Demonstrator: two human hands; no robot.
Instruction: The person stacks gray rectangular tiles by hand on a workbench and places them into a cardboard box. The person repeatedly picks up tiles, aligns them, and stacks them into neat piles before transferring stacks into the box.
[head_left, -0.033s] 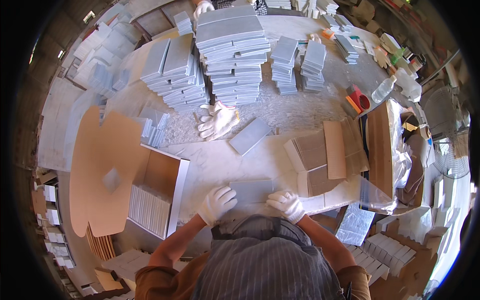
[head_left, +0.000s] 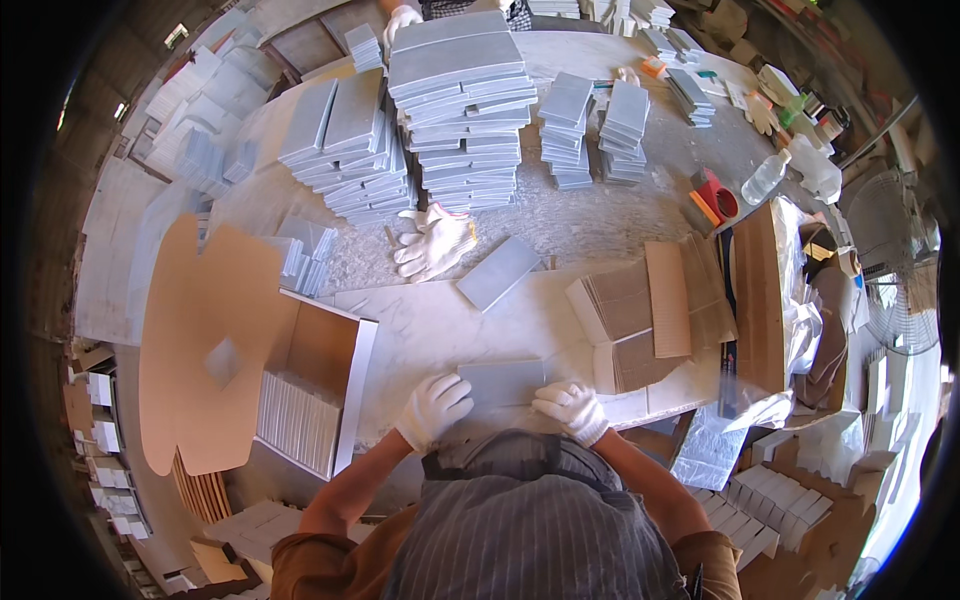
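A flat grey rectangular tile (head_left: 503,381) lies on the pale worktop right in front of me. My left hand (head_left: 436,410), in a white knit glove, has its fingers curled at the tile's left end. At the right end is my right hand (head_left: 570,410), gloved the same way, with fingers bent and pressed together. My chest hides part of the worktop's near edge. Farther out, another grey tile (head_left: 498,274) lies slanted beside a loose pair of white gloves (head_left: 436,244).
An open carton (head_left: 362,385) with a row of upright tiles stands at left. Tall tile stacks (head_left: 460,100) rise at the back, where another person's gloved hand (head_left: 402,20) shows. Folded cardboard (head_left: 640,360) lies right. A white glove shape (head_left: 765,411) shows beside clear plastic.
At the right, the white glove shape has appeared where clear plastic sheeting hung before the large carton. The view has shifted very slightly; my hands and the tile have kept their places.
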